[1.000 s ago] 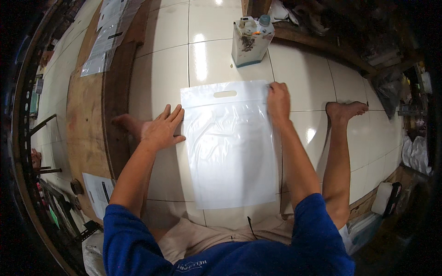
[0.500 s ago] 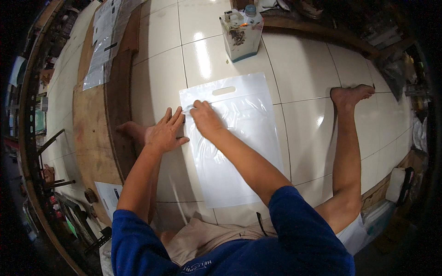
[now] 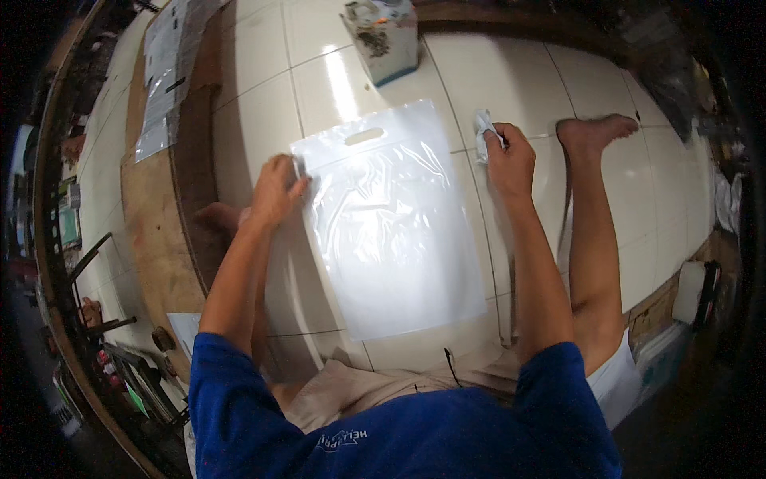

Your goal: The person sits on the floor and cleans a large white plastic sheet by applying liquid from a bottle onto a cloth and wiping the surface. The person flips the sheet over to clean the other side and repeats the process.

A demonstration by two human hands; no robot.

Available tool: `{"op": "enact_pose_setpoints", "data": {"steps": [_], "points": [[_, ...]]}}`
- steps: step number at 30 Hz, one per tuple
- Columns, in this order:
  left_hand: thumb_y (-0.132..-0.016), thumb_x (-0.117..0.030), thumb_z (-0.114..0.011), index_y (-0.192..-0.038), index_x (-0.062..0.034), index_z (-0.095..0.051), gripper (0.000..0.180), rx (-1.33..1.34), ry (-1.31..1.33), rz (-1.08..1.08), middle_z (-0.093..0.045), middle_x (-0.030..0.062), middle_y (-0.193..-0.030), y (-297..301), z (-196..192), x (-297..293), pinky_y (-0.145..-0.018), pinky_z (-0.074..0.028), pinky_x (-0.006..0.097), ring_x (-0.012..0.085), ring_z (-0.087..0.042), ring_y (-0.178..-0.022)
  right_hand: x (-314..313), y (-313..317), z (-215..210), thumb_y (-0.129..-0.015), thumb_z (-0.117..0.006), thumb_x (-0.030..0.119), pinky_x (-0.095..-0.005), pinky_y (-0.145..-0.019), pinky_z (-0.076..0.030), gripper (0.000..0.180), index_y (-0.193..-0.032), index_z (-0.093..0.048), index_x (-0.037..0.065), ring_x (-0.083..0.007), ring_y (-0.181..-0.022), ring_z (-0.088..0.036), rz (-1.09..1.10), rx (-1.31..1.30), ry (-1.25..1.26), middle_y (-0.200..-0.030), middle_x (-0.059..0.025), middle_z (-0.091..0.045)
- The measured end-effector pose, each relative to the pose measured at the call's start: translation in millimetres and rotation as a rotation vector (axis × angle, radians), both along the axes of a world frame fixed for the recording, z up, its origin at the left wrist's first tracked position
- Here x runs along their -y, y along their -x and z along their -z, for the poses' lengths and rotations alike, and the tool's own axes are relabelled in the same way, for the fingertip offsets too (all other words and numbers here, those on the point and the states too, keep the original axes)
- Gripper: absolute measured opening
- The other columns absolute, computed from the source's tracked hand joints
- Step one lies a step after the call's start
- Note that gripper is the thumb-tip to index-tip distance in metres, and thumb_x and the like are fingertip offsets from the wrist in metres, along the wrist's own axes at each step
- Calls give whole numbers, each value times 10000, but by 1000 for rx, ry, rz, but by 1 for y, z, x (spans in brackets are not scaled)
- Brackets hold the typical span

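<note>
A white plastic bag (image 3: 399, 263) with a cut-out handle slot lies flat and glossy on the floor between my legs. My left hand (image 3: 274, 194) is at its upper left edge, fingers bent and thumb apart; whether it touches the bag is unclear. My right hand (image 3: 511, 160) is to the right of the bag, pinching a crumpled whitish cloth (image 3: 482, 128) just above the tiles.
A stained whitish jug (image 3: 387, 44) stands beyond the bag. To the left runs a wooden plank (image 3: 155, 215) with clear printed plastic sheets (image 3: 163, 88) on its far part. Pale tiles (image 3: 495, 72) surround the bag. My bare right foot (image 3: 594, 132) rests at the right.
My right hand has moved from the bag's upper left across to its right side, with the cloth now showing. My left hand's spread fingers have bent. The view has shifted slightly.
</note>
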State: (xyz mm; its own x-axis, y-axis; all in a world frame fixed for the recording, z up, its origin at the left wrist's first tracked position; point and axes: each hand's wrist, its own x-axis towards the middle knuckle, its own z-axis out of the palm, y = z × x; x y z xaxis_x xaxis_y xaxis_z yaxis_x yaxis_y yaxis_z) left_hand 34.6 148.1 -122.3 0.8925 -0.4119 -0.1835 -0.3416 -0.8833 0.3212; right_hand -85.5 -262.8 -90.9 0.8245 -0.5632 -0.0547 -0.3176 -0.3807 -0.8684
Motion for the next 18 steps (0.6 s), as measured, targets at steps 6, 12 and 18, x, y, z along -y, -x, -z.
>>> {"op": "enact_pose_setpoints", "data": {"steps": [6, 12, 18], "points": [[-862, -281, -703, -1216, -10, -588, 460, 47, -30, -71, -525, 200, -1236, -10, 8, 61, -1007, -420, 421, 350, -470, -1194, -3, 91, 6, -949, -584, 202, -371, -816, -499, 280, -1193, -574, 63, -232, -971, -610, 351, 292, -1337, -1147, -114, -624], [-900, -194, -650, -1053, -10, -591, 246, -230, 359, -227, -591, 121, -996, -16, 25, 20, -851, -466, 346, 240, -573, -934, 1, 113, 26, -965, -543, 212, -431, -846, -509, 287, -1217, -532, 77, -314, -1054, -602, 231, 435, -1603, -1216, -158, -599], [-932, -149, -613, -1062, -55, -545, 174, -540, 736, -412, -574, 26, -931, 33, -60, 22, -817, -451, 275, 107, -545, -865, 7, 117, 9, -967, -555, 219, -409, -742, -529, 279, -1175, -542, 34, -308, -977, -628, 152, 439, -1655, -1132, -168, -621]]}}
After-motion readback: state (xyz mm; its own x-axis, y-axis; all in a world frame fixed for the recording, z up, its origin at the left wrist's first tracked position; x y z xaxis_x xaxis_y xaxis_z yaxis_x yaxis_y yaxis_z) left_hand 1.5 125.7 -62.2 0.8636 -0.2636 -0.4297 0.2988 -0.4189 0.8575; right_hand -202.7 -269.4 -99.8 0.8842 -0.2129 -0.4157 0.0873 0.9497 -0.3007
